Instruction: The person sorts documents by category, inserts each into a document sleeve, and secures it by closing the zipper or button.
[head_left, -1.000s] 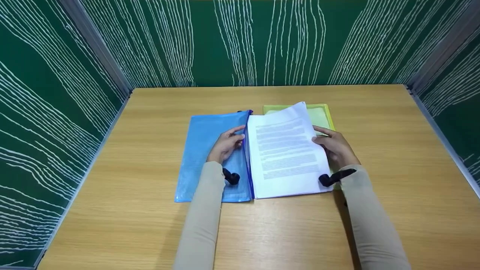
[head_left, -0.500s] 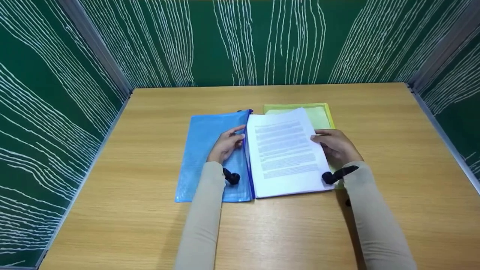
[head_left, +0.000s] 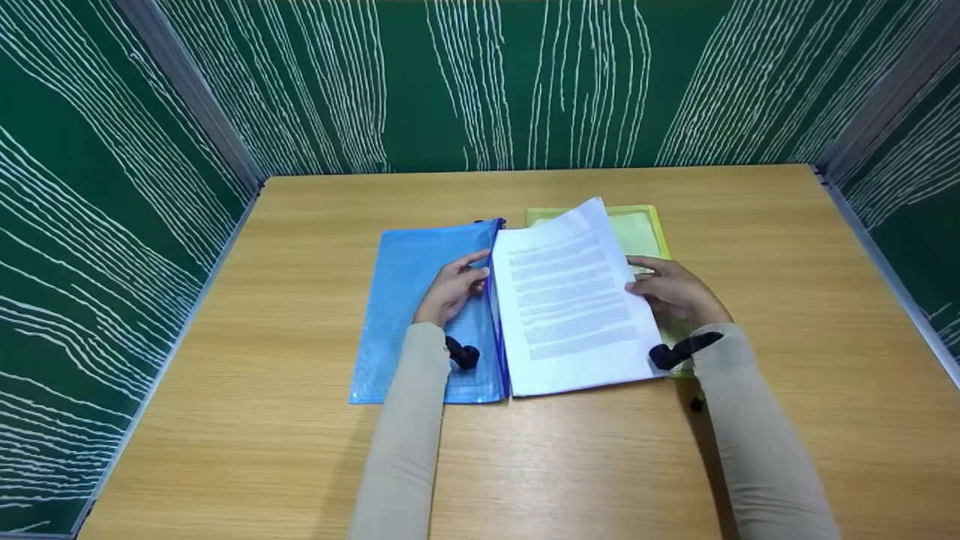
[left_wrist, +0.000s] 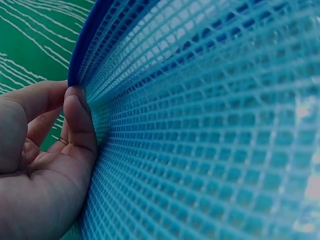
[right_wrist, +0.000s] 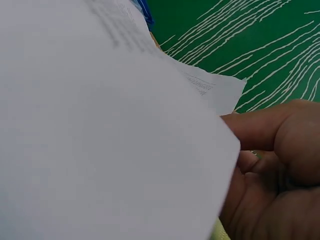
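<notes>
A blue mesh zip pouch (head_left: 405, 300) lies at the middle of the table, its zipped edge to the right. My left hand (head_left: 451, 291) pinches that opening edge between thumb and fingers, and the left wrist view shows the mesh (left_wrist: 210, 140) pulled taut from the pinch. Printed sheets of paper (head_left: 574, 307) lie partly at the pouch's mouth, the top one bent upward at its far right corner. My right hand (head_left: 675, 291) grips the sheets by their right edge; in the right wrist view the thumb is at the paper's (right_wrist: 125, 140) edge.
A yellow-edged pouch (head_left: 637, 232) with pale contents lies under the papers at the back right. The wooden table (head_left: 247, 420) is bounded by green walls (head_left: 465, 90) with white streaks on the back and both sides.
The paper's far corner dipped, then rose again as the right hand shifted its hold along the right edge and moved slightly right. The left hand stayed on the pouch.
</notes>
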